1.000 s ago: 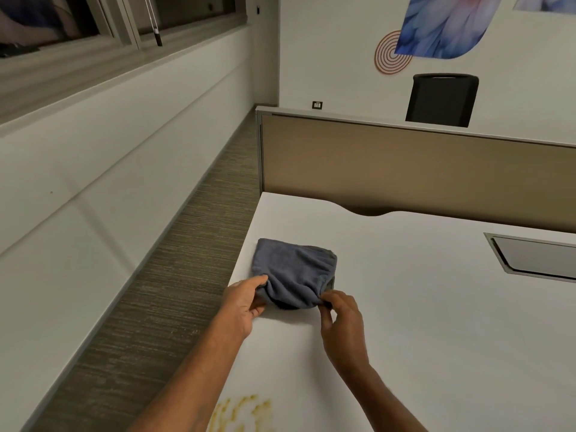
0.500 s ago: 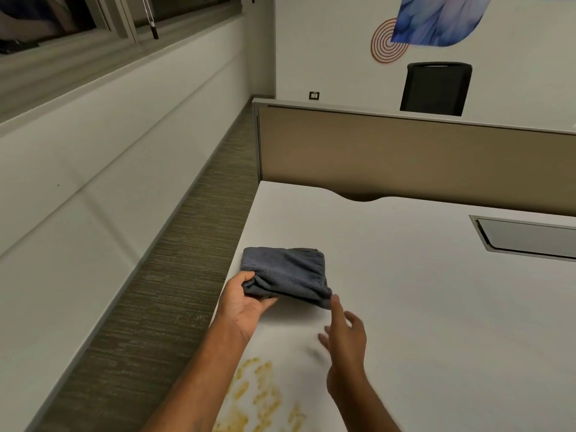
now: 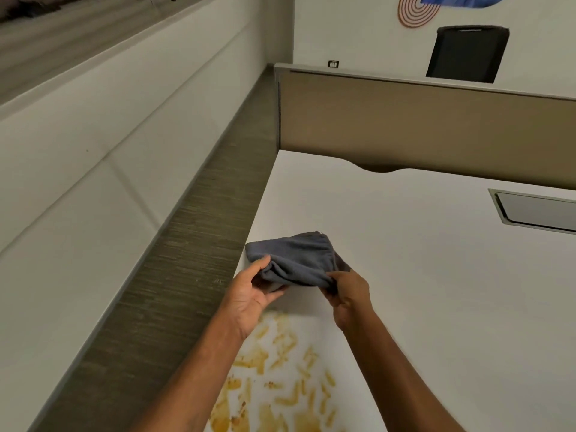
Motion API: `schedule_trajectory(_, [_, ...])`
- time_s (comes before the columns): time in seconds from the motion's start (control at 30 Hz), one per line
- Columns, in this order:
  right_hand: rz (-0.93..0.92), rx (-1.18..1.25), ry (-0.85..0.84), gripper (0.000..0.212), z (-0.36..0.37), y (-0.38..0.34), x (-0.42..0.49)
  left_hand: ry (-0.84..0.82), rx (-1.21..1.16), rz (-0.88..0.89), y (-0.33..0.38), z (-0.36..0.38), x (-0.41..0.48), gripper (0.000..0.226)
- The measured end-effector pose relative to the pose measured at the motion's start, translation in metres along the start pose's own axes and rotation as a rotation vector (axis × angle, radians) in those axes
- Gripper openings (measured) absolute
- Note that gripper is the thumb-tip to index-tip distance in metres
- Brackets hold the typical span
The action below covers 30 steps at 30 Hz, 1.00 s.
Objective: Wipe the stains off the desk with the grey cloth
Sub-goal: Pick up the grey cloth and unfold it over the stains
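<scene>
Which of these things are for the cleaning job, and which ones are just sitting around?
For the job:
- grey cloth, held by the left hand and right hand
- yellow-brown stains
- white desk

Just there:
- black chair behind the tan divider
- grey hatch set in the desk
- wall art

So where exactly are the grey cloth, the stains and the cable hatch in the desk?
grey cloth (image 3: 299, 260): head view, middle of its top fold.
stains (image 3: 280, 378): head view, centre of the yellow-brown smears.
cable hatch (image 3: 539, 212): head view, on its grey lid.
</scene>
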State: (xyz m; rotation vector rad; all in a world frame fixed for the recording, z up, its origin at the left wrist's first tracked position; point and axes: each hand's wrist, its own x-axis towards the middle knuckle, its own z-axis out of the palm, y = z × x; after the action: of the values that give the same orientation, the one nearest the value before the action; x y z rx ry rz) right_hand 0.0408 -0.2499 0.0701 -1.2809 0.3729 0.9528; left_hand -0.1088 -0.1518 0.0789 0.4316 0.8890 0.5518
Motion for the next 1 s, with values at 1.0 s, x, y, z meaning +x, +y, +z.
schedule_trajectory(1.0, [-0.375, -0.383, -0.228, 0.047, -0.163, 0.038, -0.105, 0.115, 0.283, 0.003, -0.1, -0.01, -0.124, 0.012])
